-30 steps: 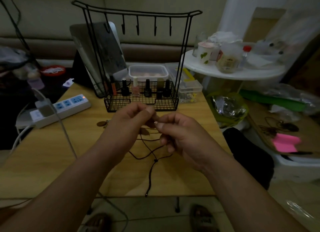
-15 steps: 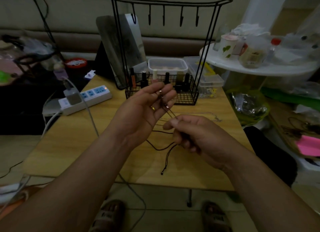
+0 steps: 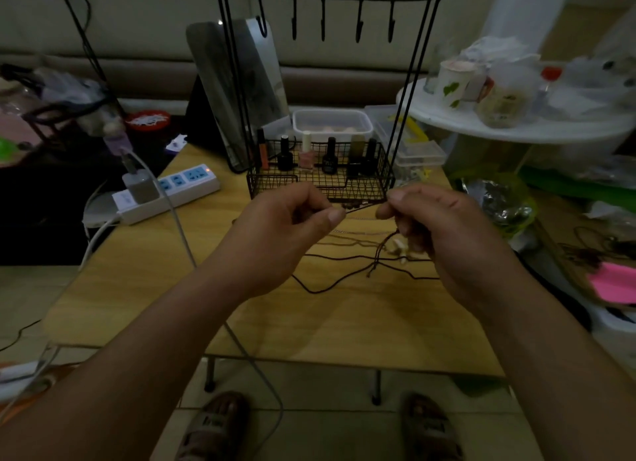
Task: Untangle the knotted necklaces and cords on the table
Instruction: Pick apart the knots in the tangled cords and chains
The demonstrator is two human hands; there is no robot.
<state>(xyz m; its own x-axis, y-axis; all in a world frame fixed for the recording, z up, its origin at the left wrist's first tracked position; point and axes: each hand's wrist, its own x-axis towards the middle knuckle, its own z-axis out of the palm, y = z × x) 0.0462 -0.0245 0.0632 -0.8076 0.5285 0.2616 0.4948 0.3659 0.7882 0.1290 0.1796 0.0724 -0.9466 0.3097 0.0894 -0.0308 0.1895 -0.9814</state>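
White plastic marks the far left of the wooden surface (image 3: 137, 281): a power strip (image 3: 182, 188) lies there with a grey charger (image 3: 139, 187) plugged in, and a pale cable (image 3: 182, 240) runs from it toward the near edge and down off the surface. Just right of it a mirror (image 3: 241, 92) leans against a black wire rack (image 3: 320, 181), whose basket holds several nail polish bottles (image 3: 306, 156); a clear plastic tub (image 3: 332, 125) sits behind the basket.

In front of the basket, both hands are raised above the surface. The left hand (image 3: 285, 226) pinches one end of a thin beaded cord (image 3: 358, 206) between thumb and forefinger, its other fingers curled in. The cord runs taut to the right hand (image 3: 447, 230), which pinches the other end the same way. A frayed brown tail (image 3: 374, 261) hangs from the right hand's grip.

Below the hands, more cords lie loose on the surface: a black cord (image 3: 315, 291) looping near the middle, thinner brown strands (image 3: 344, 243) farther back, and some small pale beads (image 3: 399, 247) close under the right hand. How they cross one another cannot be told.

Far right, off the surface, a white round table (image 3: 516, 133) carries cups and jars, and a pink note (image 3: 616, 285) lies lower down.
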